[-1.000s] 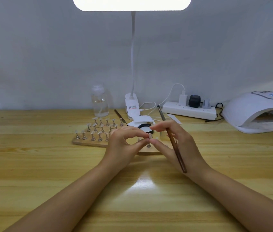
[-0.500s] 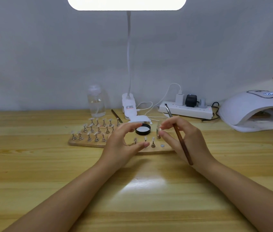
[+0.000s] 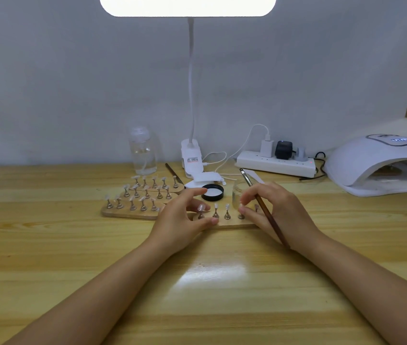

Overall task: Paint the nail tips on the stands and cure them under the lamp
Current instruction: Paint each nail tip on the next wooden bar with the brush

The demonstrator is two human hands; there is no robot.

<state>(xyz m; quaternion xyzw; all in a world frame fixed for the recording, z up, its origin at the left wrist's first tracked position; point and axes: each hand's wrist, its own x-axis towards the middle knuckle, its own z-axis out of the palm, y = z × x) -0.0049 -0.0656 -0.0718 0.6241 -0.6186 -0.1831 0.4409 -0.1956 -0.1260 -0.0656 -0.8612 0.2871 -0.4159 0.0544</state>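
Observation:
A wooden base (image 3: 232, 224) lies in front of me with several small metal stands on it, some carrying pale nail tips (image 3: 216, 207). My left hand (image 3: 180, 220) rests its thumb on the base's front edge, fingers loosely spread over the left-most stand (image 3: 201, 215). My right hand (image 3: 279, 212) grips a brown brush (image 3: 269, 217) that points up and away from me. Its fingertips touch a stand (image 3: 241, 216) at the base's right part. The white cure lamp (image 3: 376, 168) sits at the far right, its opening facing me.
More bases with stands (image 3: 132, 212) lie to the left. Behind my hands are a black lid (image 3: 212, 192), a glass jar (image 3: 239, 192) and a second brush (image 3: 173, 174). A clear bottle (image 3: 142, 150), desk lamp clip (image 3: 192, 158) and power strip (image 3: 274, 166) line the wall.
Both hands pinched one stand together in the air a second ago. My right hand then carried it right and down onto the base; my left hand let go and settled at the base's edge.

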